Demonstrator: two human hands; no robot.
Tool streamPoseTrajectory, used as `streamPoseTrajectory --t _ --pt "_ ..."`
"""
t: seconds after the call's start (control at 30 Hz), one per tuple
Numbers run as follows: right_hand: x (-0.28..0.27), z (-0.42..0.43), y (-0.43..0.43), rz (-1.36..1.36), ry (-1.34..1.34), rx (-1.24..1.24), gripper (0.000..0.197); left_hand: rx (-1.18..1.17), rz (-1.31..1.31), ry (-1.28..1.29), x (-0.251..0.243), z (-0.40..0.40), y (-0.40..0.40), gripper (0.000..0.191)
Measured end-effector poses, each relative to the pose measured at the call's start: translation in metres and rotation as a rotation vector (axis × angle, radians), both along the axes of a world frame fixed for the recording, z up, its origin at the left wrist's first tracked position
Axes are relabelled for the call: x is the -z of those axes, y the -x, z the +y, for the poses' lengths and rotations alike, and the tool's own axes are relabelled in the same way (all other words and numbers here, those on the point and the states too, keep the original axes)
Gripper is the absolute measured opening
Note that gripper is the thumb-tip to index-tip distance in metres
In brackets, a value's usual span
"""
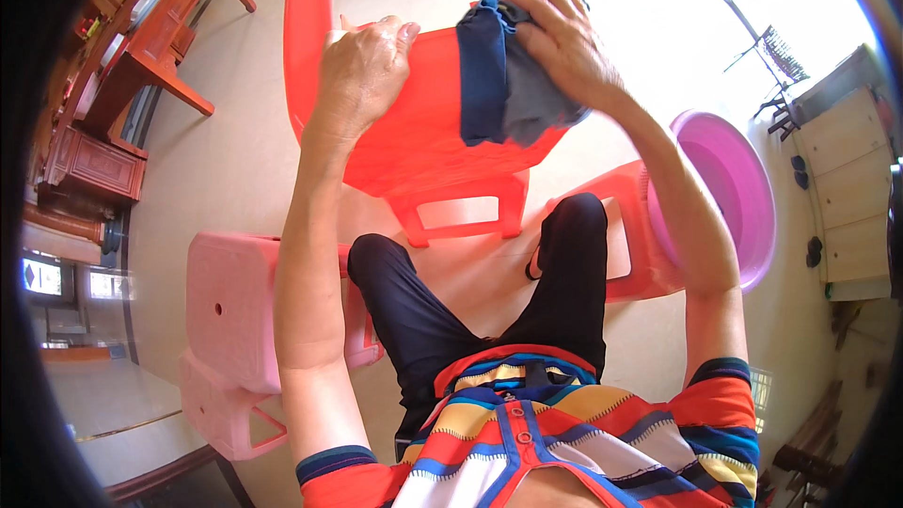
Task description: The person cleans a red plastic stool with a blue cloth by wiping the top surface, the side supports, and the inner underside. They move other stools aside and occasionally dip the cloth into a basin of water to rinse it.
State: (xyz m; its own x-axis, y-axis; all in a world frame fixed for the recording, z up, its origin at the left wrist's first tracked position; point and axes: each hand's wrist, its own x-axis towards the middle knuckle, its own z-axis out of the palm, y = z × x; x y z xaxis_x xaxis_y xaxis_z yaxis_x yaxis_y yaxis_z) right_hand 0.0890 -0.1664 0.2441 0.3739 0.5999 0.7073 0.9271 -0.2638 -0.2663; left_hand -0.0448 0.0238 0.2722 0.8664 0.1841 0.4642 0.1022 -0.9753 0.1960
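Observation:
In front of my knees stands a red plastic stool, tilted, its top surface facing me and some legs pointing away. My left hand grips the stool's upper left edge, thumb towards the right. A dark blue and grey cloth lies bunched against the right part of the stool. Over its upper end is my right hand, fingers curled onto the fabric and pressing it to the stool's edge. The lower part of the cloth hangs over the red surface and looks slightly blurred.
Pink plastic stools stand at my left. To my right, a purple plastic basin rests by another red stool. Wooden furniture is at the far left, a low cabinet at the far right.

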Motion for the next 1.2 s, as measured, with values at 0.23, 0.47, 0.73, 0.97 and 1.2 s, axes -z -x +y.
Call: streamPoseTrajectory --t 0.23,0.47,0.73,0.97,1.2 --pt "0.002 -0.011 0.052 0.014 -0.047 0.025 0.038 0.014 -0.053 -0.11 0.006 0.012 -0.001 0.04" --pt "-0.014 0.023 -0.019 0.103 -0.031 0.161 0.018 0.058 -0.079 -0.095 0.005 0.009 -0.004 0.036" --pt "-0.015 0.045 -0.048 0.135 -0.04 0.127 0.028 0.022 -0.026 0.023 0.002 0.012 0.0 0.035" --pt "-0.015 0.038 -0.054 0.07 -0.084 0.18 0.029 -0.016 0.021 0.077 -0.008 -0.003 -0.005 0.034" --pt "-0.021 0.032 -0.02 -0.126 -0.026 -0.096 0.019 0.378 -0.098 0.376 -0.007 -0.051 -0.034 0.082"
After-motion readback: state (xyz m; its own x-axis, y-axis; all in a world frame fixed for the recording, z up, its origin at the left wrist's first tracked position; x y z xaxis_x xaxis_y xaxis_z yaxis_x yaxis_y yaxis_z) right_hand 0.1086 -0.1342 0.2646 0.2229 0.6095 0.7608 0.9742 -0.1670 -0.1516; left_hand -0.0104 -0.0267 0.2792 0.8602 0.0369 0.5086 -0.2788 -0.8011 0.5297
